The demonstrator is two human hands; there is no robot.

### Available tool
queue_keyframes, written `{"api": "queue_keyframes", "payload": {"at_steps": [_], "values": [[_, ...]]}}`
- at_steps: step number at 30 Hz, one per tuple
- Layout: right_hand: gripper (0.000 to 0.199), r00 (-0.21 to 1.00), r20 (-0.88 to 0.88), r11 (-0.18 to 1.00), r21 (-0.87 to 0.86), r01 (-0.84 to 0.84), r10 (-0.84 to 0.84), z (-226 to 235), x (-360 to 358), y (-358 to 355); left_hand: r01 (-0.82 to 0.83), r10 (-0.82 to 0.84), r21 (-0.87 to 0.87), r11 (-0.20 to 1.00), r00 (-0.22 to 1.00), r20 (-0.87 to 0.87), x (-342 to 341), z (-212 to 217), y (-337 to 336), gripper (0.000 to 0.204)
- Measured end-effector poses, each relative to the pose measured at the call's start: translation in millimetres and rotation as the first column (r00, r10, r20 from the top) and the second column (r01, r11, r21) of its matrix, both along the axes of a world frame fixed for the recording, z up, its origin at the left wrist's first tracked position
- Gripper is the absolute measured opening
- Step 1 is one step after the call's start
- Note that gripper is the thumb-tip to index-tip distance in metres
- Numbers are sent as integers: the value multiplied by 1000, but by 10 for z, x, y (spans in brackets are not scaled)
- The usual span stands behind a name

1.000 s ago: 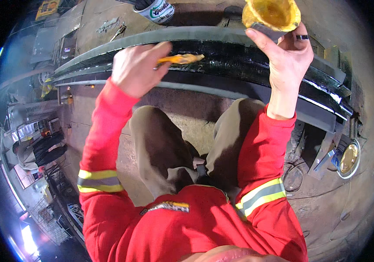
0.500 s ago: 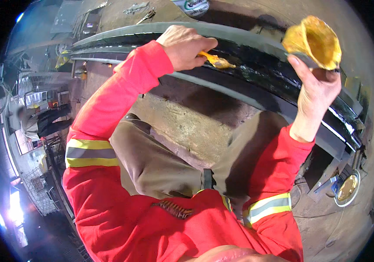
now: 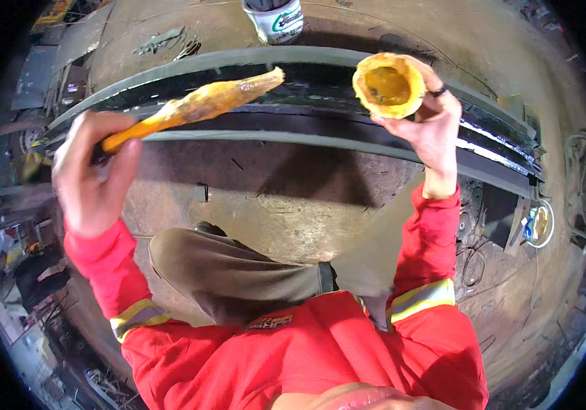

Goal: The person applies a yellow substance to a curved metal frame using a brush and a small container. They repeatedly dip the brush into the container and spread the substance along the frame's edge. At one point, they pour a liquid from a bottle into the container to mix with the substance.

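Since the earlier frame the left hand [image 3: 95,178] has lifted its clenched, paint-loaded brush [image 3: 201,104] off the black steel beam [image 3: 320,102] toward ten o'clock, while the right hand [image 3: 430,123], clamped on the yellow-crusted paint cup [image 3: 387,85] at one o'clock, keeps it level for dipping.

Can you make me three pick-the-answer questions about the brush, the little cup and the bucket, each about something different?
1. Where is the bucket?
A. Beyond the long dark beam, at the top of the picture
B. In the right hand
C. On the person's knee

2. What colour are the person's sleeves?
A. Blue
B. Red with pale shiny bands
C. Green

3. How is the brush held?
A. Lying on the floor
B. Standing inside the cup
C. Lifted in the left hand, bristles coated in yellow-brown stuff

Answers: 1 A, the bucket stands on the floor past the beam. 2 B, both arms are red with a banded stripe. 3 C, the left hand grips the handle with the brush in the air, apart from the small cup that the right hand holds up.
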State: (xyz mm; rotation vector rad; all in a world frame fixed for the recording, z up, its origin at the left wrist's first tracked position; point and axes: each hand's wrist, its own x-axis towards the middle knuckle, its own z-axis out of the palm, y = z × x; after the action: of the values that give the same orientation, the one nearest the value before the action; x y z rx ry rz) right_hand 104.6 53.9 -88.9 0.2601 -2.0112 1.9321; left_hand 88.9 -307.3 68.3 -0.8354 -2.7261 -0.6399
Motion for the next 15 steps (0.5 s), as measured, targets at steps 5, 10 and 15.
{"api": "queue_keyframes", "payload": {"at_steps": [5, 10, 15], "values": [[71, 998, 3, 979, 194, -66, 67, -2, -146, -1268, 396, -403, -75, 915, 897, -181, -253, 156, -659, 26], [72, 998, -55, 981, 195, -9, 20, 382, -422, -2337, 433, -472, -199, 879, 850, -234, -464, 331, -1350, 27], [70, 990, -128, 964, 247, 93, -63, 697, -604, -3160, 262, -335, -246, 933, 883, -329, -630, 417, -1831, 18]]}}
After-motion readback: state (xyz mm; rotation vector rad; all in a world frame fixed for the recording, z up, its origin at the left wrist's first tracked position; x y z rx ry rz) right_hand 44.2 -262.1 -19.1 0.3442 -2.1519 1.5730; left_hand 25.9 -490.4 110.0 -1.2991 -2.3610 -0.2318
